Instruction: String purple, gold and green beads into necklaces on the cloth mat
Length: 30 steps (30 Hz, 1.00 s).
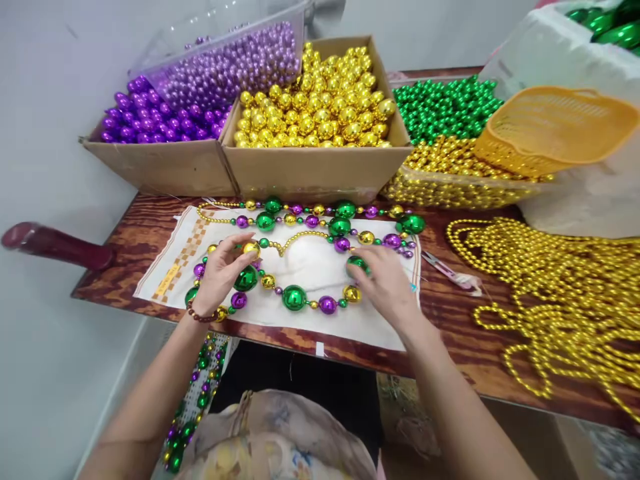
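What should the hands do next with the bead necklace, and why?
Probably ease the hands a little apart. The left hand pinches a gold bead, the right hand covers a green bead, and the thin gold strand between them bends in a kink on the white cloth.

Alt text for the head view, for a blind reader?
On a white cloth, the left hand pinches a gold bead and the right hand rests on a green bead of a multicoloured necklace. Boxes of loose beads stand behind.
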Each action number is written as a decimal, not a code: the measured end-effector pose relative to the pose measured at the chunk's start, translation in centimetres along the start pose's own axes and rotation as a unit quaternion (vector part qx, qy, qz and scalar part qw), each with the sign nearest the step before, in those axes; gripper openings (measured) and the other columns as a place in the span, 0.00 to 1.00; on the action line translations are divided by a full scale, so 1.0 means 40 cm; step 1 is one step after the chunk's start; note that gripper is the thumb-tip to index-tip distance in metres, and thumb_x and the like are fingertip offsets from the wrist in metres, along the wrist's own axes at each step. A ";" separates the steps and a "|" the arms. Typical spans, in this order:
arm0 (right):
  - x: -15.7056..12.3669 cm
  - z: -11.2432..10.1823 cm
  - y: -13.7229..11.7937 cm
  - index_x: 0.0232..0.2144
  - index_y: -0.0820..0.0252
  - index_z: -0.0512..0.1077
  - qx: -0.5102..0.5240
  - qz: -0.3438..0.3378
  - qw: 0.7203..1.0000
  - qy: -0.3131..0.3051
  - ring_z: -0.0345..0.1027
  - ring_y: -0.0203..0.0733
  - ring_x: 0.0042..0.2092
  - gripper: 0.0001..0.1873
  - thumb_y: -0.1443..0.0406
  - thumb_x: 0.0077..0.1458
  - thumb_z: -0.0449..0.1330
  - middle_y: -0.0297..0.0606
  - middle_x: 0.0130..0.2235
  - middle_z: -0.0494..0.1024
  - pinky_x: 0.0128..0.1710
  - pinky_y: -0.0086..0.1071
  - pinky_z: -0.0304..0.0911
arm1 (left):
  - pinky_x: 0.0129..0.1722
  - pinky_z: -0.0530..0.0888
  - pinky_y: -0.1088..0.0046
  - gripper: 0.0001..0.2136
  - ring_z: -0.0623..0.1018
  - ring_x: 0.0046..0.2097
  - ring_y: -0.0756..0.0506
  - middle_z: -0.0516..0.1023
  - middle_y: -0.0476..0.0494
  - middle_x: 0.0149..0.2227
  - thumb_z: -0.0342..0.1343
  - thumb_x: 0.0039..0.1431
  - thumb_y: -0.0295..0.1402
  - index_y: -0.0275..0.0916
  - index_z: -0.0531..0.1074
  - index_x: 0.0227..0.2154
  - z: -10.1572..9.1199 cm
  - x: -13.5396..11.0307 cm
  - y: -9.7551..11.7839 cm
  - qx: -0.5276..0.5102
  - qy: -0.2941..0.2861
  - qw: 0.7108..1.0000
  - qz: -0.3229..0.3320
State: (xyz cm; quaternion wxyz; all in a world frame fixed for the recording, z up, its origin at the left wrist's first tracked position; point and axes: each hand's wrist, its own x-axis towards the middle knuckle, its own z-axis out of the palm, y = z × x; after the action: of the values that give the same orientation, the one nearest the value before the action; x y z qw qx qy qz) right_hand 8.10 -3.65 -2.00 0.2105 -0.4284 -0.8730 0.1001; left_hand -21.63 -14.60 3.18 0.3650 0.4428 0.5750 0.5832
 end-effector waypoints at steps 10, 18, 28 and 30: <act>0.272 0.029 -0.268 0.35 0.58 0.74 0.182 -0.172 0.958 -0.138 0.70 0.45 0.41 0.08 0.63 0.62 0.55 0.38 0.36 0.79 0.42 0.37 0.63 | 0.44 0.80 0.70 0.15 0.79 0.43 0.48 0.76 0.44 0.51 0.64 0.56 0.35 0.42 0.76 0.47 -0.084 -0.018 0.104 -0.033 -0.002 0.997 0.070; 0.330 -0.329 -0.392 0.36 0.61 0.76 0.103 -0.158 0.982 0.015 0.65 0.35 0.33 0.08 0.68 0.57 0.57 0.32 0.32 0.76 0.34 0.28 0.58 | 0.43 0.80 0.69 0.17 0.79 0.41 0.48 0.78 0.44 0.46 0.64 0.55 0.38 0.40 0.74 0.47 -0.096 -0.034 0.147 -0.026 0.014 0.995 0.099; 0.354 -0.668 -0.691 0.46 0.64 0.80 -0.157 -0.228 0.958 0.078 0.69 0.36 0.44 0.20 0.76 0.55 0.56 0.36 0.43 0.78 0.45 0.30 0.59 | 0.42 0.80 0.70 0.17 0.79 0.41 0.48 0.78 0.43 0.43 0.62 0.57 0.41 0.39 0.72 0.46 -0.035 -0.004 0.319 -0.085 -0.011 0.970 0.226; 0.356 -0.691 -0.726 0.47 0.65 0.79 -0.175 -0.235 0.947 0.130 0.69 0.39 0.48 0.17 0.73 0.58 0.57 0.37 0.46 0.77 0.49 0.32 0.58 | 0.39 0.80 0.71 0.16 0.79 0.39 0.49 0.77 0.43 0.43 0.61 0.59 0.41 0.39 0.72 0.47 -0.042 0.000 0.360 -0.087 -0.007 0.964 0.251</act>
State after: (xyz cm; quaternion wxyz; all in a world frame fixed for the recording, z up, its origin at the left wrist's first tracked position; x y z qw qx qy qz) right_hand -7.61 -10.33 36.97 0.2611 -0.2501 -0.9180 -0.1632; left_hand -21.98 -16.23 17.58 0.2485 0.5435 0.3900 0.7006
